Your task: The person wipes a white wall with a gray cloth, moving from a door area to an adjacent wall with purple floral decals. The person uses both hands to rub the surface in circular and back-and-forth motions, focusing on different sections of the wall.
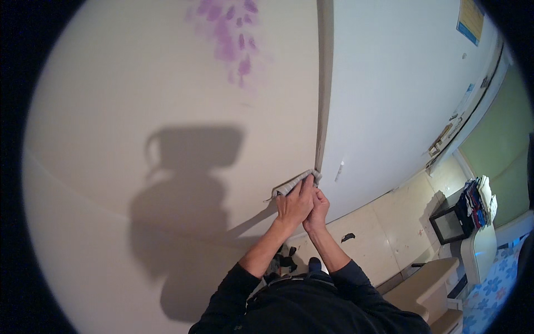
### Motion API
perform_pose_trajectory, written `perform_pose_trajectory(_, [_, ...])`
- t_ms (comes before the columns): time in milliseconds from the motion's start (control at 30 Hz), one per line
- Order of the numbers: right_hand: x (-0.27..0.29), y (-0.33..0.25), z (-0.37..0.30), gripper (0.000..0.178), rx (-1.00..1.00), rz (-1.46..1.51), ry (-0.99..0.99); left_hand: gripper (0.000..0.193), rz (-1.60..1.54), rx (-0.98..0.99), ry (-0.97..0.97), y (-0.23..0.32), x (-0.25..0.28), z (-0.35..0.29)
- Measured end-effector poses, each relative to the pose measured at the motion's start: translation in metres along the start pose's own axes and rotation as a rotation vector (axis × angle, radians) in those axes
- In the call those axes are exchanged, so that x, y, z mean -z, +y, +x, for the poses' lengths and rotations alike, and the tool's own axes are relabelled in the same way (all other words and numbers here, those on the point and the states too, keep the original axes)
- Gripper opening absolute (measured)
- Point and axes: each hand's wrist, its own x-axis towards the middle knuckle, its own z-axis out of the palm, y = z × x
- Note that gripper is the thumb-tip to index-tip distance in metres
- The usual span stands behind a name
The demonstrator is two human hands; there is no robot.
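where the wallpaper sheet (167,111) ends, both hands, left hand (295,203) and right hand (317,209), pinch its curled bottom edge (297,182).

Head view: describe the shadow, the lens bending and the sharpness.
Head view: a dark shadow of the person falls on the cream wall left of both hands, left hand, right hand; the wall's vertical seam bows; black corners ring the image; hands reasonably sharp.

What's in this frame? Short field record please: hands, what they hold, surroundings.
left hand: pressed on the lower end of a grey strip at the wall
right hand: beside the left, fingers on the same strip end
strip: curls off the cream wall, below a vertical seam
wall mark: purple blotches
shadow: person's shadow on the wall
floor: pale tiles, small dark scrap
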Motion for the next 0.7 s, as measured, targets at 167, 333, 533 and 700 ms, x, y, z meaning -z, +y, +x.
perform_pose_trajectory(167, [0.05, 0.042, 0.012, 0.014, -0.176, 0.003, 0.142, 0.03, -0.031, 0.082, -0.123, -0.031, -0.063, -0.069])
perform_pose_trajectory(333, [0.04, 0.032, 0.007, 0.017, -0.315, 0.137, 0.038, 0.023, -0.005, 0.046, -0.06, -0.032, -0.047, -0.057])
perform_pose_trajectory(533, [-0.097, -0.053, -0.02, 0.021, -0.037, 0.136, -0.222, 0.04, 0.019, -0.06, 0.233, 0.0, 0.078, 0.057])
perform_pose_trajectory(700, [-0.175, -0.051, -0.044, 0.017, -0.003, 0.136, -0.249, 0.026, 0.15, -0.031, 0.439, -0.014, 0.147, 0.079])
